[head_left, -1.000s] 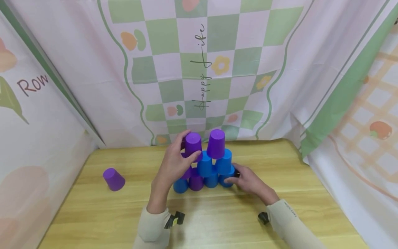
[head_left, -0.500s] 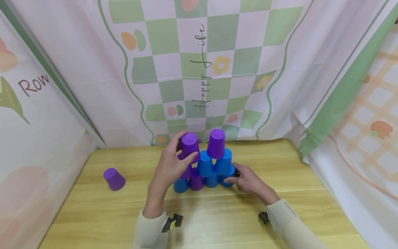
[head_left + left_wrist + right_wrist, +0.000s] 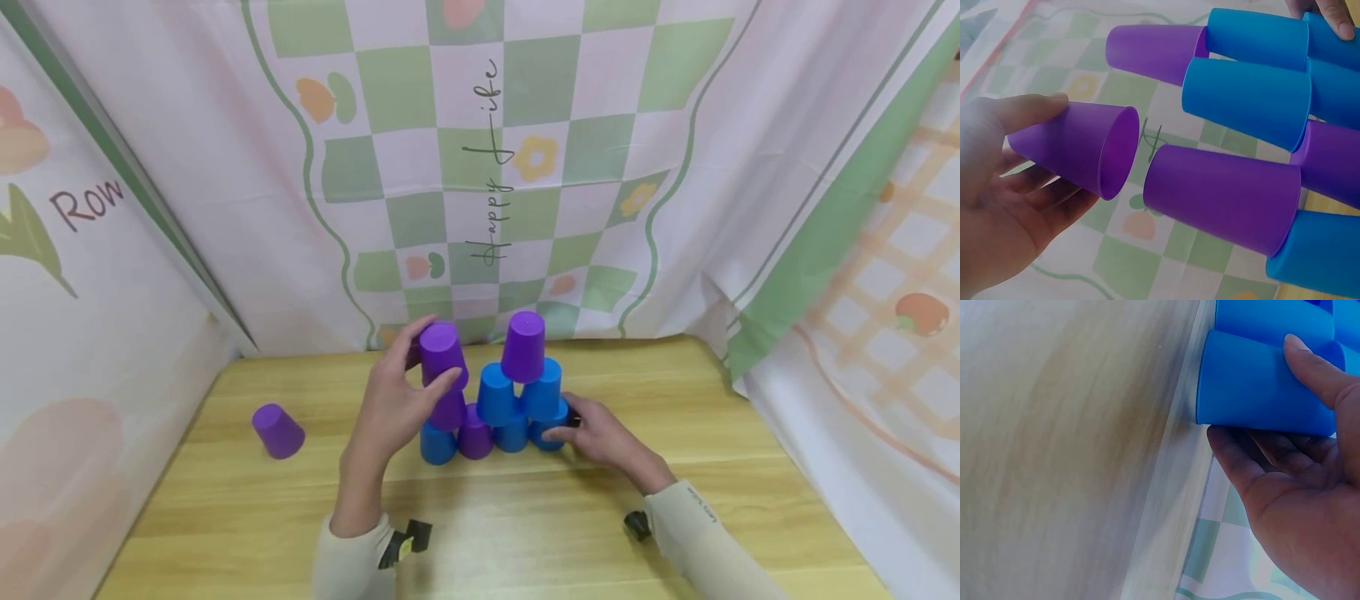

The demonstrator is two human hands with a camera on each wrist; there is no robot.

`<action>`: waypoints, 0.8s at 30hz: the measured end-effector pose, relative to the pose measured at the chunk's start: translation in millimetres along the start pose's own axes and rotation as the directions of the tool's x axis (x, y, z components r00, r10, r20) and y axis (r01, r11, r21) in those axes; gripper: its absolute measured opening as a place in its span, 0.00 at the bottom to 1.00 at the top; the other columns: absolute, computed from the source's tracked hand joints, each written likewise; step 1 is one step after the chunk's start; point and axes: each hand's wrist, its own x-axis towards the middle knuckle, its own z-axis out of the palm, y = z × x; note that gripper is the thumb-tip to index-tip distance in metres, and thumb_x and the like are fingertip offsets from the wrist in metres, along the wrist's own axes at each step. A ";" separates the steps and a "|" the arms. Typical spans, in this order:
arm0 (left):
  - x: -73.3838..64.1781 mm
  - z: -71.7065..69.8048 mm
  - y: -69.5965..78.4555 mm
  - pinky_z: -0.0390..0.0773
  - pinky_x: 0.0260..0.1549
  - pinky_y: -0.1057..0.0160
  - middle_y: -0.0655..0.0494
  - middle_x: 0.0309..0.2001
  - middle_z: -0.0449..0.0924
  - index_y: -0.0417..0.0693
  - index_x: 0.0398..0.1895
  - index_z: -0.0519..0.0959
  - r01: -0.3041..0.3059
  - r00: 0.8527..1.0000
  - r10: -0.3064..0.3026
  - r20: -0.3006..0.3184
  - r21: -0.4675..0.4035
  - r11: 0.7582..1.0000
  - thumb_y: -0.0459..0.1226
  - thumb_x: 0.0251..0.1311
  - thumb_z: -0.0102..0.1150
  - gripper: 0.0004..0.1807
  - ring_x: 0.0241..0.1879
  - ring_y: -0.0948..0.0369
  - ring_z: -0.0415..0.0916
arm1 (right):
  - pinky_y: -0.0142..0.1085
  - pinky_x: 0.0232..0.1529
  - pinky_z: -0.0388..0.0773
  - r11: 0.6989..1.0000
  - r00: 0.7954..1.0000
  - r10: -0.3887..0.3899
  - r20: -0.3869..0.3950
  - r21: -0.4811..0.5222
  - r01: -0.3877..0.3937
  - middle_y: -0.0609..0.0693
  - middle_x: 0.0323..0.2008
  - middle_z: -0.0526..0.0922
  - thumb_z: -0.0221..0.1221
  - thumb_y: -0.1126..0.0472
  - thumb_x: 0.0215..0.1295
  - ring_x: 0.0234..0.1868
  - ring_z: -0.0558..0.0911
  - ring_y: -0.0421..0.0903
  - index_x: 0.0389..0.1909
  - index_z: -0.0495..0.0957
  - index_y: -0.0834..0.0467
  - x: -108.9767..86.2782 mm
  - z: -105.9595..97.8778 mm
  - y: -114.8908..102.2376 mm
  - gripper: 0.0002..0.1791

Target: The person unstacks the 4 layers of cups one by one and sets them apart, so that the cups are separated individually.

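Left fingers pinch the held cup, which has shifted leftward to directly above the second-tier purple cup, not touching it; judged unplaced. Right fingers grip the end blue cup, position unchanged. One top cup sits on the third tier; a loose cup stands on the bench, well apart.

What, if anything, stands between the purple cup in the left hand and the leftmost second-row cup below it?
Nothing visible does. The left wrist view shows only a gap between the held purple cup and the leftmost second-row cup. The other upper purple cup stands off to the right, outside that gap.
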 end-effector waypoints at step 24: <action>-17.1 -28.9 -17.3 0.77 0.67 0.43 0.45 0.64 0.80 0.49 0.75 0.70 0.050 0.974 -0.052 -0.219 -0.011 0.999 0.31 0.61 0.75 0.39 0.61 0.47 0.81 | 0.61 0.67 0.78 1.000 1.000 0.012 -0.012 -0.008 -0.012 0.54 0.63 0.83 0.68 0.48 0.70 0.63 0.82 0.56 0.67 0.76 0.54 0.7 0.9 2.4 0.29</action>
